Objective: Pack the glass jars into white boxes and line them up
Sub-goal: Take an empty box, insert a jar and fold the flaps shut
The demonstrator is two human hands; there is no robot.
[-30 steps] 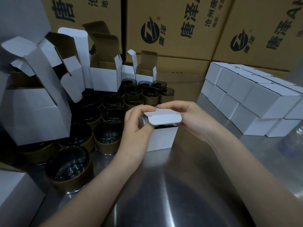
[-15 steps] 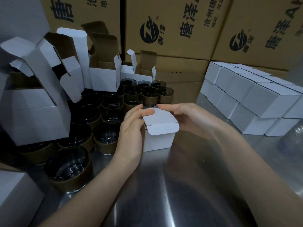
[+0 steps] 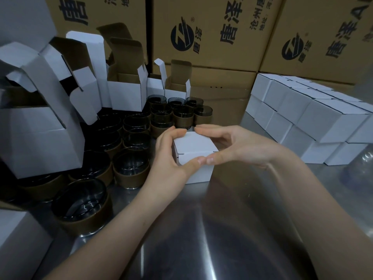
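A small white box stands on the steel table in the middle, its lid folded down flat. My left hand grips its left side, thumb on the front edge and fingers curled over the far edge. My right hand holds the right side the same way, the two thumbs meeting at the front. Several dark glass jars with brown bands crowd the table to the left. A two-level row of closed white boxes runs along the right.
Open empty white boxes with raised flaps stand at the back left, a larger one nearer. Big brown cartons wall the back. A closed white box sits at the bottom left. Bare steel table lies in front.
The box lid, held up a second ago, has been folded down and tucked in. Both hands have shifted round the box top, thumbs now at its front edge.
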